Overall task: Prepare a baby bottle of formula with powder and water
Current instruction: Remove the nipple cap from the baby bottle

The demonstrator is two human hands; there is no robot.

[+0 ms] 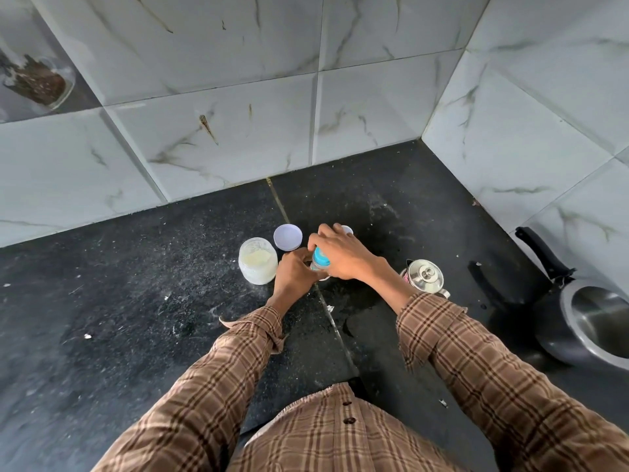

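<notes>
The baby bottle (320, 262) stands on the black counter, only its blue collar and a bit of clear body showing between my hands. My left hand (295, 272) is wrapped around the bottle's body. My right hand (342, 255) is closed over the blue top from above. Just left of them stands an open clear jar of pale formula powder (257, 260). Its white lid (288, 237) lies flat behind it. A small white cap (348, 229) peeks out behind my right fingers.
A steel kettle with a knobbed lid (425, 276) stands right of my right wrist. A black-handled steel pan (592, 321) sits at the counter's right edge. Marble-tiled walls (238, 131) close the back and right. White specks and a wet patch mark the counter (136, 301).
</notes>
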